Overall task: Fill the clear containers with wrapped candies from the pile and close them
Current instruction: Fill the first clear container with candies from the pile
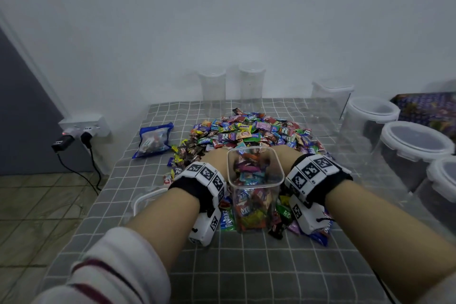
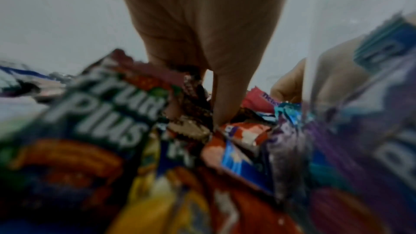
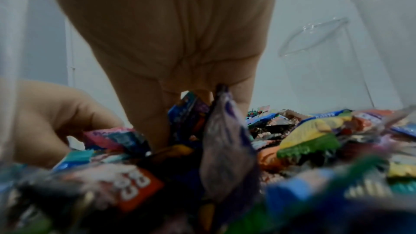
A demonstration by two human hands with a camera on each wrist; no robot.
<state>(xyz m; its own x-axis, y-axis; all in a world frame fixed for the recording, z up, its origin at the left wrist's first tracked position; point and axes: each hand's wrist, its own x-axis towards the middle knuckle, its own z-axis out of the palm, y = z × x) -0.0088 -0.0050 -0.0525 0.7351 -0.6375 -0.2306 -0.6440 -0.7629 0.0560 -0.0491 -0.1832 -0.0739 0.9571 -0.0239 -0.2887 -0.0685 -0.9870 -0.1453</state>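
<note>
A clear square container [image 1: 255, 187], partly filled with wrapped candies, stands upright on the grey checked cloth at the near edge of the candy pile [image 1: 246, 131]. My left hand [image 1: 217, 159] is just left of it and my right hand [image 1: 287, 154] just right of it, both reaching past it into the pile. In the left wrist view my left hand's fingers [image 2: 223, 106] dig down among the wrappers, with brown candies [image 2: 193, 95] caught between them. The right hand's fingers [image 3: 155, 116] are curled into the candies, and a purple wrapper [image 3: 225, 140] stands against the palm. Both sets of fingertips are buried.
Three empty clear containers [image 1: 213, 91] [image 1: 251, 86] [image 1: 330, 103] stand at the back by the wall. Round tubs with white lids [image 1: 370, 116] [image 1: 417, 145] line the right side. A blue candy bag [image 1: 154, 139] lies left of the pile, and a loose lid [image 1: 148, 198] beside my left forearm.
</note>
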